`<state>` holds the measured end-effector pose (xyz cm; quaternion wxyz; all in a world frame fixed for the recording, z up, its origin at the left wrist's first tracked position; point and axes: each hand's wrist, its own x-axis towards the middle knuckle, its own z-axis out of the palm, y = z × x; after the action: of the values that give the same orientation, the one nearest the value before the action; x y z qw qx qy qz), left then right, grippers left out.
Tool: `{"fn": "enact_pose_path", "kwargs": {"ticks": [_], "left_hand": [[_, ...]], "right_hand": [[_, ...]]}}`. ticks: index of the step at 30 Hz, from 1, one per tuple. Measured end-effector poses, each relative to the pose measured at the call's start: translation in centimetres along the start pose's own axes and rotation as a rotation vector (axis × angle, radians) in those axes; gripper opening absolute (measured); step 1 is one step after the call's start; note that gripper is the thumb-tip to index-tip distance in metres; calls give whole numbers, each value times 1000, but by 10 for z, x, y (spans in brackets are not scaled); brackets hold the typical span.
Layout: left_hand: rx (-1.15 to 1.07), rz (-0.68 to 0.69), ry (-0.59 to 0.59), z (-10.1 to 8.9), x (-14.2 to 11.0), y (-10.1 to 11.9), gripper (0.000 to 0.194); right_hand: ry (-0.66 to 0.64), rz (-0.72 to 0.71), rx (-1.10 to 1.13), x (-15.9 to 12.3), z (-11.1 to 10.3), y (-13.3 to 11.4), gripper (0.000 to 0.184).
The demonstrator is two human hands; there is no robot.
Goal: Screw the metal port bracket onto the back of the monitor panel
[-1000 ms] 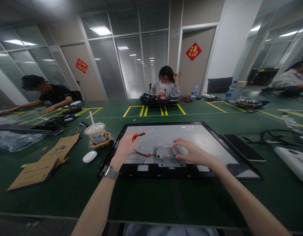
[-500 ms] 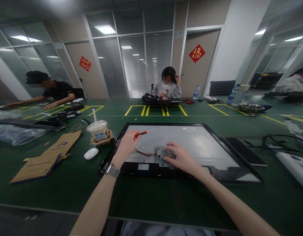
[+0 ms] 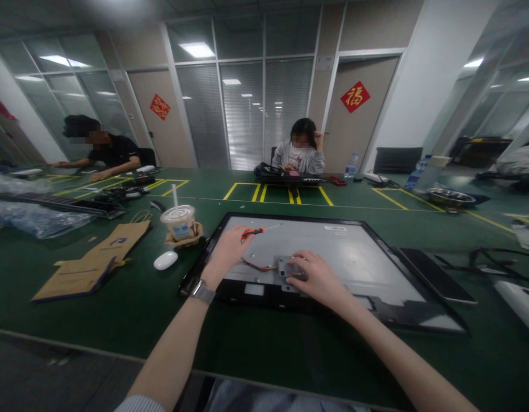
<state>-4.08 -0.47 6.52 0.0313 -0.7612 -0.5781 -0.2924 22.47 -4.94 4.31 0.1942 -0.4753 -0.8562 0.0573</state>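
Note:
My left hand, with a watch on its wrist, is closed around the orange and black handle of a screwdriver. The thin shaft points right, over the grey back of a flat display panel with a black frame. My right hand curls over a small metal bracket near the panel's front edge, thumb and fingers gripping at it. Part of the bracket is hidden under the fingers. Thin brown wires run leftward from it.
Left of the panel are an iced drink cup in a cardboard holder, a white mouse and a paper bag. A dark phone-like slab, cables and a white device lie to the right. Two people sit across the table.
The whole view has shifted slightly, so things appear farther right. Both hands keep nearly the same places over the panel. The person at far left has drawn an outstretched arm in.

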Motion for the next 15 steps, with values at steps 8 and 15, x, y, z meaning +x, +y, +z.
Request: {"fn": "enact_pose_path", "kwargs": {"ticks": [8, 15], "left_hand": [[-14, 14, -13, 0, -2, 5, 19], [-128, 190, 139, 23, -16, 42, 13]], "right_hand": [[123, -24, 55, -1, 3, 7, 33], [472, -183, 56, 1, -1, 9, 39]]}}
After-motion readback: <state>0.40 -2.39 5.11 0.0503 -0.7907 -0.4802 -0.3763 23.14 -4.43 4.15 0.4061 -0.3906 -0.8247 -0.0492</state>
